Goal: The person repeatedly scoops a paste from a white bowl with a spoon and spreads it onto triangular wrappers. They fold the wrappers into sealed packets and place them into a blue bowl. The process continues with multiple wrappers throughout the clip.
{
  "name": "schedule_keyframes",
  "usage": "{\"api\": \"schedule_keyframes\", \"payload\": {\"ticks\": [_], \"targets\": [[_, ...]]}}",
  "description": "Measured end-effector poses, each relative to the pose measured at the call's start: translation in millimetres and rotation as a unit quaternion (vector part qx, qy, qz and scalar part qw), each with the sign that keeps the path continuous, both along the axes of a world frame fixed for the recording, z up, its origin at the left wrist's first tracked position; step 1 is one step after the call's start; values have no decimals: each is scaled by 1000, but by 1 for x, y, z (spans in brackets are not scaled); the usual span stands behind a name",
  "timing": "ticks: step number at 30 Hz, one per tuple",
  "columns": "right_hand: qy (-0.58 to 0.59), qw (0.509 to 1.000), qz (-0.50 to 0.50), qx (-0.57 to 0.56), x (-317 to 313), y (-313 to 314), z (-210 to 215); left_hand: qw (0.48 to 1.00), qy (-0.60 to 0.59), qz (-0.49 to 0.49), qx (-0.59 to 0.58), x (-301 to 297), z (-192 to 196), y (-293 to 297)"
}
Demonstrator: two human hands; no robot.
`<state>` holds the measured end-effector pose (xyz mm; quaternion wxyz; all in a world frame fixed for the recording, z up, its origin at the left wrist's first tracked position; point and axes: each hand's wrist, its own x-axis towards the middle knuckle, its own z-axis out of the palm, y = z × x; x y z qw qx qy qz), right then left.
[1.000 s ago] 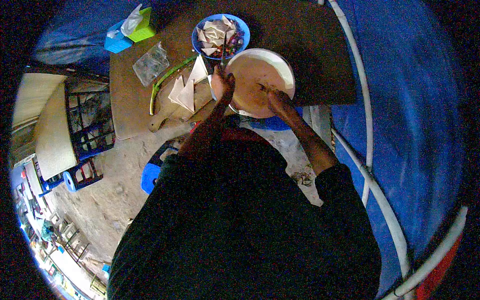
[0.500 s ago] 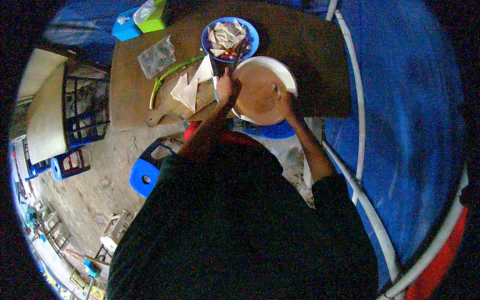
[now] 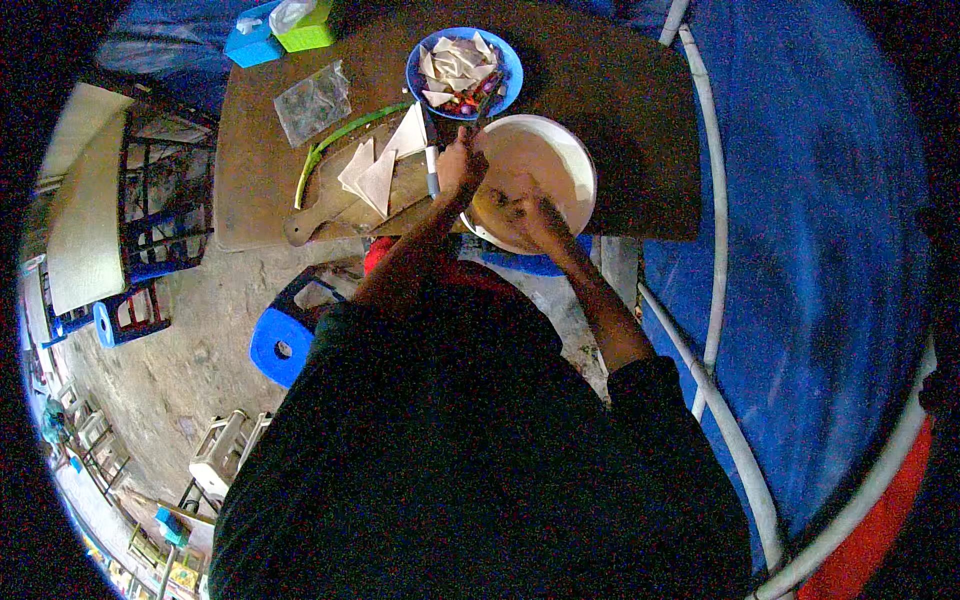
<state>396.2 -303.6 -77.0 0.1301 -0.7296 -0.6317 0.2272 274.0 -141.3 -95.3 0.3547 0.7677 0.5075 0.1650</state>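
Note:
A white basin (image 3: 583, 160) of pale brown, batter-like liquid (image 3: 525, 160) stands at the table's near edge. At its left rim my left hand (image 3: 460, 168) is closed on the basin; a slim dark shape beyond the fingers is unclear. Inside the basin, my right hand (image 3: 541, 222) is closed, low over the liquid; what it grips is hidden. Left of the basin, folded white wrapper sheets (image 3: 374, 180) lie on a wooden cutting board (image 3: 318, 215). A knife with a pale handle (image 3: 432, 170) rests along the board's right side. Behind the basin, a blue bowl (image 3: 516, 75) holds wrapper pieces and reddish-purple bits.
A long green stalk (image 3: 345, 132) and a clear plastic bag (image 3: 313, 103) lie on the brown table (image 3: 630, 130). Blue and green tissue boxes (image 3: 256, 42) stand at its far left. A blue stool (image 3: 280, 345) is below left; a white pole (image 3: 716, 200) borders the right.
My right hand has moved left and slightly nearer within the basin, from its right side toward the lower middle. My left hand stays at the left rim.

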Motion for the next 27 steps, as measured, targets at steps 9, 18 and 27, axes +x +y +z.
{"api": "schedule_keyframes", "payload": {"ticks": [9,18,27], "targets": [[298,937,-180,43,16,7,-37,998,-51,-10,26,-2,2,-1],[-101,986,-61,-118,44,-10,26,997,-61,-14,34,0,-14,5],[-150,988,-15,-45,9,-39,4,998,-50,27,-30,3,-16,3]]}}
